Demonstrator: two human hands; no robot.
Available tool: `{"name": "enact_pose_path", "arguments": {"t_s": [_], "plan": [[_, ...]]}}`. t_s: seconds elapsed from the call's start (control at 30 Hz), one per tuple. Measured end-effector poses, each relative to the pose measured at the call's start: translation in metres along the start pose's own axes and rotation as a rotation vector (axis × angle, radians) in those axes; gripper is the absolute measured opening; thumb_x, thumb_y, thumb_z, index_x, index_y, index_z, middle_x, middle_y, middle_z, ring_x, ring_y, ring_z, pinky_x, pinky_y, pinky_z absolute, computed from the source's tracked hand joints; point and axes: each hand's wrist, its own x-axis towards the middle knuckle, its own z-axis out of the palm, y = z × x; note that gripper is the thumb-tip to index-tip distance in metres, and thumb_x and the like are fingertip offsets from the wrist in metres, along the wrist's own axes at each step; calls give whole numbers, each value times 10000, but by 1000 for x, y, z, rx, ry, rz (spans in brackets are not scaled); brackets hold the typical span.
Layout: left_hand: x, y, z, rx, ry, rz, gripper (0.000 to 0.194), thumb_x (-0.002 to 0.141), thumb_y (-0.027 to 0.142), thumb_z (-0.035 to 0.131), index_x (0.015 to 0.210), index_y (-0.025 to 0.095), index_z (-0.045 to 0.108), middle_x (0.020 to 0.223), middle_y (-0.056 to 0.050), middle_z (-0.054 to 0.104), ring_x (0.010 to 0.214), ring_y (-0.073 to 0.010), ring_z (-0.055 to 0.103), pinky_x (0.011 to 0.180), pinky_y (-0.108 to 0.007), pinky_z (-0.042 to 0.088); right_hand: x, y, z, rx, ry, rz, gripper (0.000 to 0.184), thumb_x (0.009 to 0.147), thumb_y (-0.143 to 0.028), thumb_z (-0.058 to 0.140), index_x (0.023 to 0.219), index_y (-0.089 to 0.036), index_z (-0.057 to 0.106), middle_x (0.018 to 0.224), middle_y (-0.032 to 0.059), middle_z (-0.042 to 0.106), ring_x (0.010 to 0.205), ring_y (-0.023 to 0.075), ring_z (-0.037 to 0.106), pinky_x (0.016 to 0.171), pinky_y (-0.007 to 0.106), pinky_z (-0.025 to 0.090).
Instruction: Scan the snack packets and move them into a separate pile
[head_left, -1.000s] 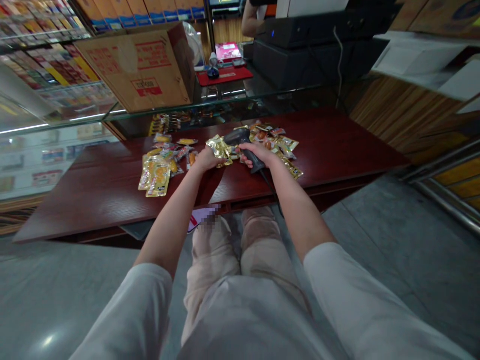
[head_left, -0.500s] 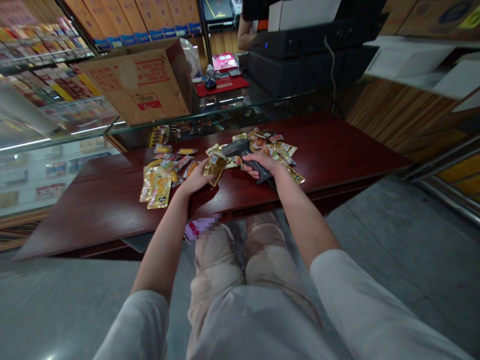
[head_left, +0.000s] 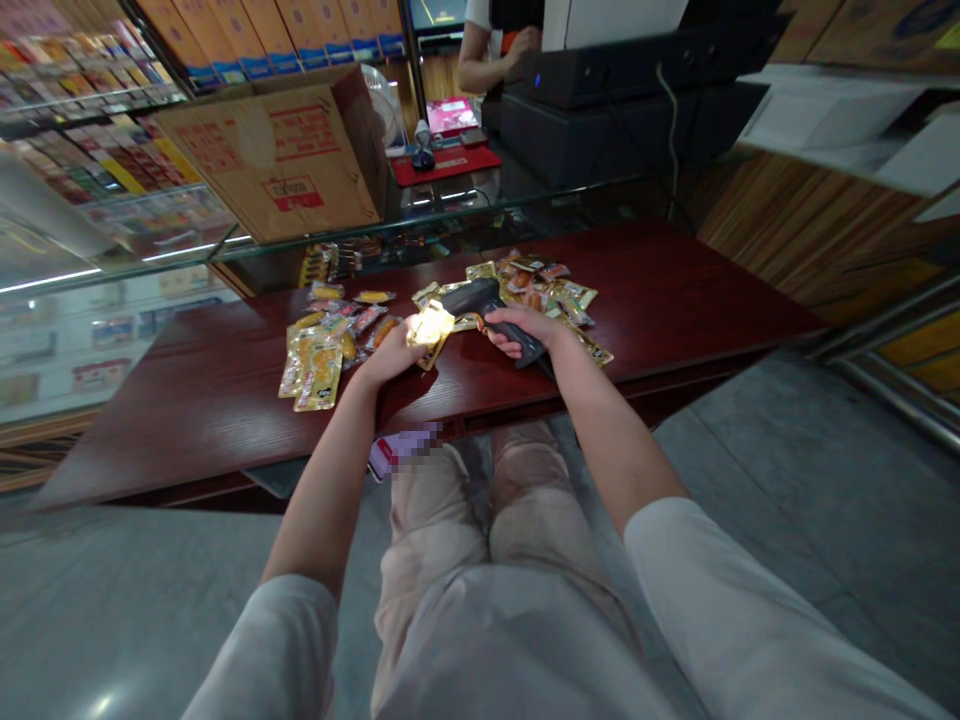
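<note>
My right hand (head_left: 523, 329) is closed around the grip of a dark barcode scanner (head_left: 474, 296), its head pointing left. Bright light from it falls on a gold snack packet (head_left: 430, 327), which my left hand (head_left: 390, 354) pinches just in front of the scanner. To the left of my left hand lie gold flat packets (head_left: 318, 372) and several small wrapped snacks (head_left: 365, 318). Beyond my right hand is another pile of wrapped snacks (head_left: 551, 288). All of these rest on the dark red wooden table (head_left: 217, 400).
A cardboard box (head_left: 277, 165) stands on the glass counter (head_left: 480, 208) behind the table. Dark boxy equipment (head_left: 585, 140) sits to its right. Another person's arm (head_left: 480, 70) shows behind the counter. A purple item (head_left: 401, 450), partly pixelated, lies near my knee.
The scanner's light has come on and brightly lights the packet in my left hand. Both hands stay almost in place. The other person's arm shows more at the back.
</note>
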Motion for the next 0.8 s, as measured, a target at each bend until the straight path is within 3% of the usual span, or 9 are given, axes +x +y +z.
{"name": "enact_pose_path", "arguments": {"t_s": [0.17, 0.3, 0.4, 0.47, 0.53, 0.63, 0.8], "plan": [[-10, 11, -2, 243, 185, 3, 870, 757, 204, 598, 1584, 105, 349, 1583, -197, 492, 1466, -346, 472, 1224, -499, 376, 0, 0, -1, 30, 4, -6, 329, 896, -418, 690, 983, -200, 459, 560, -95, 519, 359, 73, 394, 373, 201, 422], [-29, 20, -21, 526, 405, -256, 744, 832, 250, 573, 1545, 84, 437, 1540, -282, 495, 1463, -500, 399, 1180, -710, 278, -1, 0, 2, 53, 37, -10, 312, 910, -426, 667, 971, -198, 463, 573, -87, 519, 369, 73, 397, 359, 193, 392], [-39, 21, -35, 597, 488, -321, 716, 858, 278, 574, 1537, 83, 462, 1620, -298, 382, 1509, -531, 295, 1187, -734, 216, -1, 0, 4, 60, 77, -23, 329, 904, -440, 679, 973, -198, 466, 577, -84, 520, 371, 72, 402, 355, 190, 380], [-41, 19, -36, 596, 406, -212, 676, 883, 288, 560, 1545, 167, 488, 1653, -226, 377, 1546, -475, 271, 1234, -690, 176, -1, 0, 5, 64, 92, -38, 344, 899, -446, 692, 985, -201, 466, 580, -86, 523, 370, 73, 404, 358, 188, 377], [-39, 15, -31, 596, 231, -78, 586, 925, 319, 530, 1508, 260, 548, 1627, -153, 452, 1552, -405, 310, 1270, -653, 125, -1, -1, 5, 67, 97, -40, 350, 899, -448, 696, 993, -204, 463, 579, -86, 527, 367, 75, 403, 355, 190, 372], [-31, 7, -21, 620, 26, -37, 497, 971, 431, 497, 1435, 300, 617, 1591, -136, 509, 1534, -380, 358, 1255, -700, 36, -1, -1, 5, 69, 105, -35, 348, 900, -448, 694, 997, -203, 466, 580, -82, 534, 365, 76, 405, 351, 193, 373], [-24, -16, -31, 663, 97, -169, 480, 986, 526, 448, 1359, 313, 662, 1605, -168, 485, 1526, -431, 340, 1176, -809, -12, 0, 0, 2, 76, 101, -30, 356, 915, -464, 692, 1008, -201, 471, 578, -89, 528, 363, 74, 399, 361, 194, 391]]}}
